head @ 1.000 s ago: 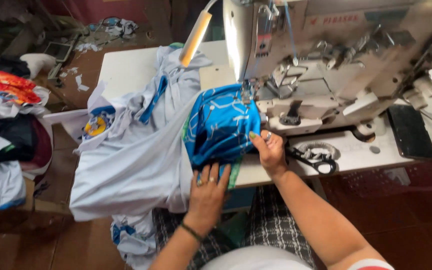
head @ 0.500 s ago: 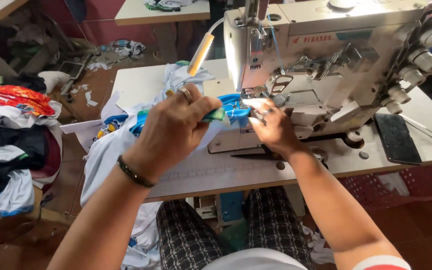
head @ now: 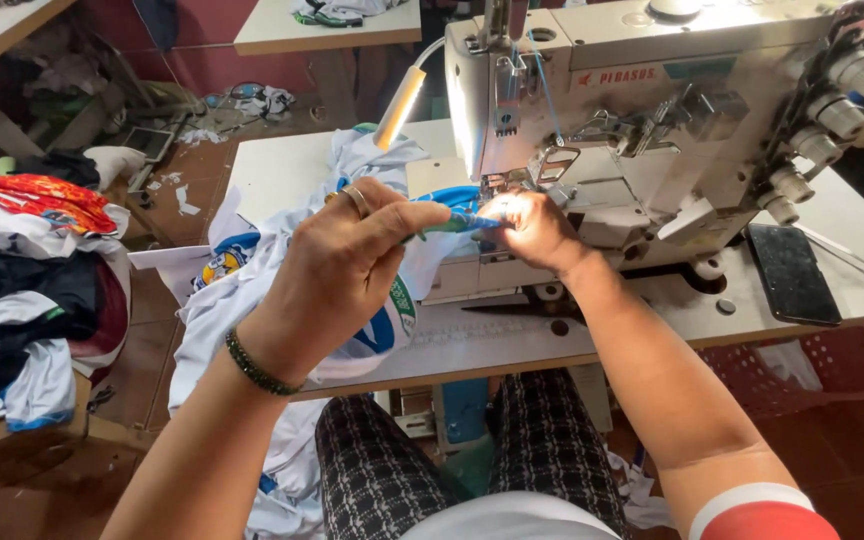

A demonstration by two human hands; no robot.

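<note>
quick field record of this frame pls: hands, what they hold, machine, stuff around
left hand: raised, pinching the blue fabric edge between the fingers
right hand: on the blue fabric at the needle area, under the lamp glare
sewing machine: white, on the table
garment: white and blue, draped off the table's left side
phone: dark, lying flat right of the machine
clothes pile: far left, mixed colours

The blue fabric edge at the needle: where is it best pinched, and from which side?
Probably on the free strip of the blue fabric edge stretched just left of the presser foot, coming from the left, as the left hand does. The sewing machine walls off the right and back, and the right hand already covers the part by the needle.
</note>
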